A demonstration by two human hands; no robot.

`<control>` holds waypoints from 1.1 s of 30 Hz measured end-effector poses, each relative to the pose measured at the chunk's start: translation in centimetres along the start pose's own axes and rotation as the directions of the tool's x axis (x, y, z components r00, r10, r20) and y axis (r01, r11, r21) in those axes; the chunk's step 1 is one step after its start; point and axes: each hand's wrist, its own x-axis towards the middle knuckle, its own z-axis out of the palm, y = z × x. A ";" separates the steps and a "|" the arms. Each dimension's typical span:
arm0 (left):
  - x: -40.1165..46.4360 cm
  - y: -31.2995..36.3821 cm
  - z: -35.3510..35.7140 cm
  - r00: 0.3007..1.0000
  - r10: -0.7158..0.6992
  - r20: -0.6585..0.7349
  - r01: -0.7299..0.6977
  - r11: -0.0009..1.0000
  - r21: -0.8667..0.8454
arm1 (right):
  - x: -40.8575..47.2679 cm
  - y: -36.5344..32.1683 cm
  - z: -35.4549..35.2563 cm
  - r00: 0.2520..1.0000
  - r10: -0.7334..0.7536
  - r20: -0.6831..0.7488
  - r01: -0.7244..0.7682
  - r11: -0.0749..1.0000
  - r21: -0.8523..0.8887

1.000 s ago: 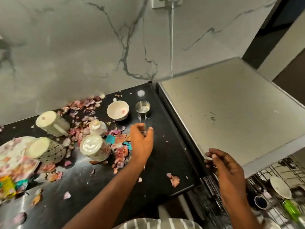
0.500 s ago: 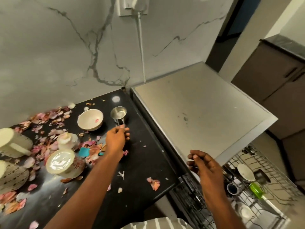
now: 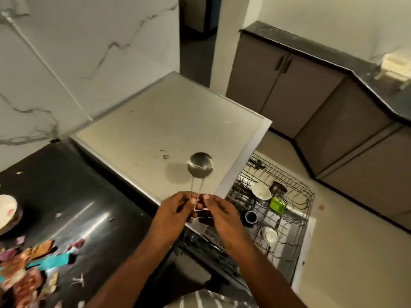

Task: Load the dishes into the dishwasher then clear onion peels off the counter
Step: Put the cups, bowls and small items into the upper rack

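Note:
A small steel measuring cup (image 3: 200, 165) with a long wire handle hangs in the air over the dishwasher's grey top (image 3: 169, 130). My left hand (image 3: 175, 212) pinches the end of the handle. My right hand (image 3: 219, 215) meets it from the right and pinches the same handle end. Below and to the right, the pulled-out dishwasher rack (image 3: 289, 218) holds a white bowl (image 3: 261, 191), a dark cup (image 3: 278, 187), a green item (image 3: 277, 204), a dark mug (image 3: 250, 217) and another white dish (image 3: 270, 235). Onion peels (image 3: 24, 278) lie on the black counter (image 3: 84, 196) at the lower left.
A white bowl's edge (image 3: 7, 206) shows at the left border. A teal scrap (image 3: 55, 261) lies among the peels. Grey cabinets (image 3: 311, 103) with a black top line the right side. A marble wall rises behind the counter.
My left hand picked the measuring cup off the counter and carried it right, over the dishwasher top. My right hand rose to join it on the handle. The view swung right.

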 end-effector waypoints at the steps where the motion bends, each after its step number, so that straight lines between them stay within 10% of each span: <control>1: 0.2 0.1 1.4 0.998 0.004 0.062 -0.005 1.000 0.018 | 0.1 0.1 -0.9 1.000 -0.001 -0.014 0.001 1.000 0.010; 14: 4.7 -0.7 12.4 0.891 -0.180 0.418 -0.001 0.917 0.398 | 4.3 3.1 -15.4 0.938 0.208 -0.279 -0.131 0.953 0.272; 33: 8.7 -0.2 16.0 0.944 -0.256 0.210 0.133 0.873 0.469 | 26.4 7.0 -30.2 0.761 0.602 -0.244 -0.432 0.750 0.501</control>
